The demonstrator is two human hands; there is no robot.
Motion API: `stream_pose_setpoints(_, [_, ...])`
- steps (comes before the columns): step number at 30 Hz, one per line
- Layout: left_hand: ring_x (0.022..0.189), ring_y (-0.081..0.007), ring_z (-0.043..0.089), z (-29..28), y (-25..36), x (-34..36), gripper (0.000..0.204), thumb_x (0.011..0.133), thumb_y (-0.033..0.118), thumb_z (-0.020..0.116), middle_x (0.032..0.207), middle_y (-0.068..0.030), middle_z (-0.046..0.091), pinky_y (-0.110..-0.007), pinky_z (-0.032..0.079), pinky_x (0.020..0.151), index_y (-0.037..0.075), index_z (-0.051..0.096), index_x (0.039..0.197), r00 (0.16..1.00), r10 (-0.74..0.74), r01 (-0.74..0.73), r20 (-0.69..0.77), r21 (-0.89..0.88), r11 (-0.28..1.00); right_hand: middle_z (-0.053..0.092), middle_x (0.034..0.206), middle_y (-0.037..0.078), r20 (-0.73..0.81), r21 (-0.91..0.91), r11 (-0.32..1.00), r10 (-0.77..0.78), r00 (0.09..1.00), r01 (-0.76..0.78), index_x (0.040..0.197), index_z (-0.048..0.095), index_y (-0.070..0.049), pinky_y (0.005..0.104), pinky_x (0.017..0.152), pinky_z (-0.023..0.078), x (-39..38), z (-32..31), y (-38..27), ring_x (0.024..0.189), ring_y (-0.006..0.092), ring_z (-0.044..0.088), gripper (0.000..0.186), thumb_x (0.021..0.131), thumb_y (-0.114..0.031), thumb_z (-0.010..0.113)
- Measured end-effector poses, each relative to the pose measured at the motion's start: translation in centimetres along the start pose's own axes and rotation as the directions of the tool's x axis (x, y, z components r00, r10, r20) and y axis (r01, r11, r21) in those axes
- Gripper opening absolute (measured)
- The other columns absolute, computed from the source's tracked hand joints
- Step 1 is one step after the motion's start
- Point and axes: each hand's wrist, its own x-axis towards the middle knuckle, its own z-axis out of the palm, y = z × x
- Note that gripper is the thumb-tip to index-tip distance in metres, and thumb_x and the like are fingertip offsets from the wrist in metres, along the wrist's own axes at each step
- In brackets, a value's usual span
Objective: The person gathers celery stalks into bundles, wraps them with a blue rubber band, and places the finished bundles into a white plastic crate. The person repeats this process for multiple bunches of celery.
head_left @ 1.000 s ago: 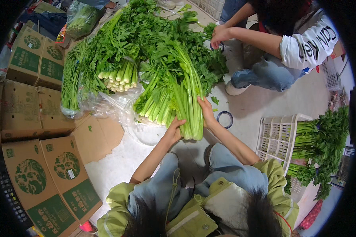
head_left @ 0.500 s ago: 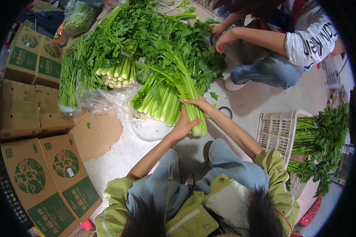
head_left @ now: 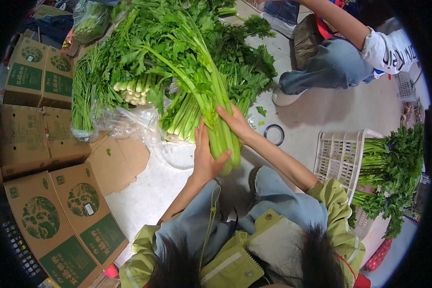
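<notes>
A bunch of celery is between my two hands, its pale stalk ends toward me and its leaves pointing away. My left hand wraps the left side of the stalks, thumb across them near the base. From the right, my right hand closes around the stalks a little higher up; part of its fingers is hidden behind them. Beneath and beyond lies a heap of leafy celery. Cut stalk ends show in the heap at left, beside a clear plastic sheet.
Printed cardboard boxes stand at left, next to a flattened cardboard piece. A roll of tape lies on the floor. At right is a white crate with tied celery. Another person crouches at upper right.
My hands have lifted the celery bunch closer to me and slightly left, off the pile. The other person's arms have moved up and away from the heap.
</notes>
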Motion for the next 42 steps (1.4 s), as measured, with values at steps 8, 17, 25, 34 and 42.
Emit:
stream_pose_setpoints(8, [0.125,-0.0215,0.043,0.1,-3.0,1.0,0.081,0.081,-0.002,0.058,0.139,-0.0147,0.040,-0.032,0.036,0.103,0.000,0.012,0.148,0.964,-0.227,0.263,0.138,-0.605,0.751,0.055,0.119,0.010,0.003,0.205,0.902,0.388,0.922,-0.380,0.137,0.035,-0.012,0.0358,0.084,0.052,1.0,-2.1,2.5,0.104,0.0201,0.059,0.056,0.091,-0.028,0.062])
stream_pose_setpoints(17, [0.130,-0.0216,0.037,3.0,-6.0,1.2,0.068,0.098,0.024,0.049,0.145,-0.0126,0.033,-0.033,0.033,0.106,0.005,0.009,0.149,0.919,-0.333,0.390,0.212,-0.618,0.682,0.048,0.129,0.013,-0.073,0.086,0.938,0.343,0.937,-0.336,0.143,0.025,-0.011,0.0411,0.088,0.050,1.8,-2.7,3.9,0.111,0.0254,0.054,0.073,0.087,-0.033,0.067])
stream_pose_setpoints(25, [0.126,-0.0279,0.044,3.5,-5.2,1.5,0.056,0.100,0.030,0.046,0.142,-0.0132,0.037,-0.043,0.042,0.102,0.014,0.020,0.146,0.771,-0.348,0.542,0.533,-0.836,-0.080,0.044,0.131,0.025,-0.250,-0.247,0.894,0.313,0.916,-0.373,0.141,0.022,0.004,0.0410,0.090,0.050,4.0,-2.7,3.8,0.115,0.0310,0.053,0.098,0.076,-0.050,0.072])
stream_pose_setpoints(34, [0.116,-0.0219,0.052,4.0,-5.9,-0.3,0.056,0.094,0.022,0.057,0.129,-0.0122,0.048,-0.039,0.048,0.094,0.006,0.029,0.140,0.861,-0.398,0.462,0.318,-0.817,0.346,0.061,0.110,0.020,-0.134,-0.063,0.873,0.472,0.871,-0.483,0.126,0.046,0.007,0.0372,0.079,0.055,4.0,-3.5,3.8,0.092,0.0275,0.065,0.079,0.076,-0.047,0.073])
stream_pose_setpoints(42, [0.119,-0.0262,0.051,4.1,-5.6,0.0,0.062,0.095,0.046,0.050,0.135,-0.0159,0.044,-0.042,0.047,0.097,0.008,0.031,0.140,0.815,-0.420,0.512,0.400,-0.836,0.198,0.064,0.096,0.015,0.005,-0.050,0.880,0.473,0.881,-0.472,0.113,0.055,0.005,0.0373,0.072,0.056,3.2,-3.0,3.0,0.082,0.0242,0.065,0.052,0.075,-0.023,0.077])
